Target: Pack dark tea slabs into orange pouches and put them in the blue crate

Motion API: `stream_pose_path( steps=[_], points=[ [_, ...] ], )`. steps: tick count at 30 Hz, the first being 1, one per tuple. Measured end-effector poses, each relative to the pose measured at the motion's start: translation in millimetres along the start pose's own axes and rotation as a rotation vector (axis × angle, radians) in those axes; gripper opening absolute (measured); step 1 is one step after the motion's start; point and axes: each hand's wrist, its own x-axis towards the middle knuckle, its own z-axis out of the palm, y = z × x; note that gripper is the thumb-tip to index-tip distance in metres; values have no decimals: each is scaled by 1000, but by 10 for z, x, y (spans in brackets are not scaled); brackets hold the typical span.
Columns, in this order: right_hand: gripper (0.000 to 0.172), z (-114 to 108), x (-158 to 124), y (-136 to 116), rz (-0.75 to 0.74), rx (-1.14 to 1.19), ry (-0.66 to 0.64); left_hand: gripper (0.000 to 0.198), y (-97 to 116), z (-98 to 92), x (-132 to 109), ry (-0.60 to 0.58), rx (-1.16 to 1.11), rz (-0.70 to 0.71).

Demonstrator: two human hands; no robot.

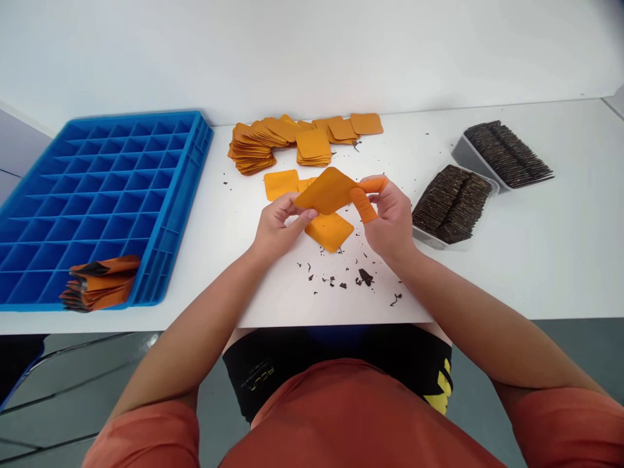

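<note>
Both hands hold one flat orange square piece with rounded corners (329,190) above the table. My left hand (281,227) pinches its left corner between thumb and fingers. At the right corner, my right hand (390,218) grips it with thumb and index finger, both covered in orange finger cots. Below it lies another yellow-orange square (330,233), and a further one (281,185) rests just beyond my left hand. Dark flakes (364,277) are scattered on the white tabletop between my forearms. Whether the held piece has an opening, I cannot tell.
Overlapping stacks of orange squares (253,149) line the back edge. A blue compartment tray (160,240) stands at the left, with folded orange and black pieces (110,286) in its near right corner. On the right are two clear tubs of thin dark brown slabs (451,205).
</note>
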Motion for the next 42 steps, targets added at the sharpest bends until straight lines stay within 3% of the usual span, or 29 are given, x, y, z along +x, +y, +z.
stream_pose_path(
  steps=[2,5,8,13,15,19,23,28,30,33,37,42],
  points=[
    [28,-3,19,11,75,87,-16,45,0,28,39,15,-144,-97],
    [33,-8,40,-13,167,124,-25,48,29,99,94,119,-257,-133],
    [28,-6,36,-72,223,44,-51,47,84,183,131,184,-306,-91],
    [26,19,-17,-132,261,-64,-256,42,94,279,139,218,-211,86],
    [32,15,-24,-142,241,-43,-276,40,51,293,124,204,-120,113],
    [36,-24,3,-173,161,2,-161,37,-6,289,82,153,-43,97],
    [23,-18,-16,-155,137,22,-148,40,48,253,38,147,-178,82],
    [31,42,-100,-72,170,154,-87,48,88,255,6,-75,-352,-53],
    [34,33,-105,-81,177,179,-128,45,77,264,6,-83,-376,-92],
    [34,-8,-91,-139,165,148,-203,46,80,252,0,-3,-271,-34],
    [28,-37,-87,-198,140,120,-248,40,146,216,-41,67,64,155],
    [14,-34,-95,-204,73,10,-180,33,182,203,-67,38,268,295]
  ],
)
